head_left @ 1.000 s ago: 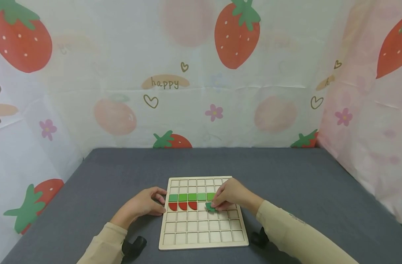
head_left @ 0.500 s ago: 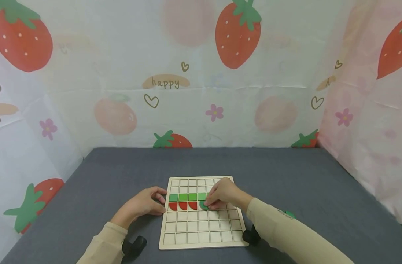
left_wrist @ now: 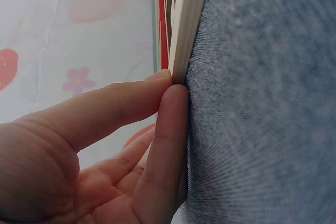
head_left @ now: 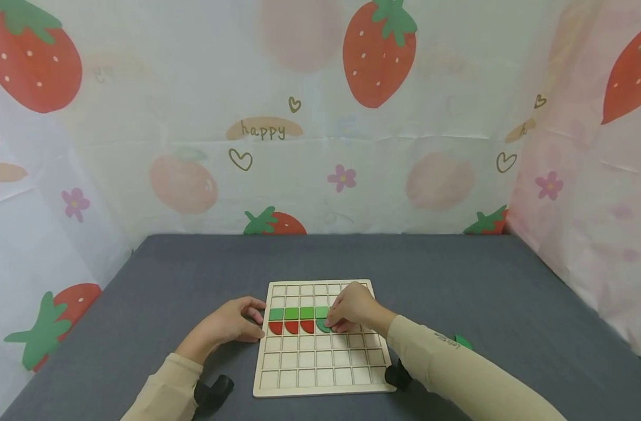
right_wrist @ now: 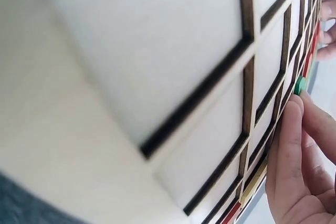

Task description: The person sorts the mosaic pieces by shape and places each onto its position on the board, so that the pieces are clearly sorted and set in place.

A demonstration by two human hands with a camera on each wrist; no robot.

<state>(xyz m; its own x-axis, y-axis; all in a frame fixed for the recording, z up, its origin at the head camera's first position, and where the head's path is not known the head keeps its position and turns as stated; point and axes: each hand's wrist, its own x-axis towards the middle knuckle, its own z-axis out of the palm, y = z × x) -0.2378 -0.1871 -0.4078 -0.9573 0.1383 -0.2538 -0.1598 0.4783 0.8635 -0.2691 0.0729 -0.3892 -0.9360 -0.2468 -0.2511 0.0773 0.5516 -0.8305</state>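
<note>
A wooden grid board [head_left: 325, 393] lies on the dark tablecloth between my hands. My right hand [head_left: 356, 307] pinches a green quarter-circle tile [head_left: 323, 326] between thumb and fingertips, right over the cell beside the last red tile; in the right wrist view the green tile's edge [right_wrist: 300, 85] peeks out past the fingertips. Three red quarter-circle tiles [head_left: 291, 328] sit in that row. Above them runs a row of green square tiles [head_left: 291, 314], its right part covered by my right hand. My left hand [head_left: 228, 324] rests its thumb and fingertips [left_wrist: 173, 98] against the board's left edge.
Another green tile [head_left: 463, 341] lies on the cloth beyond my right forearm, partly covered by the sleeve. In the right wrist view, a yellow tile [right_wrist: 254, 182] and a red one [right_wrist: 232, 213] show along the board. A strawberry-print curtain [head_left: 378, 52] stands behind the table.
My right hand has moved slightly left with the green quarter-circle tile, which has turned and now lies in line with the red ones. The left hand stays at the board's edge.
</note>
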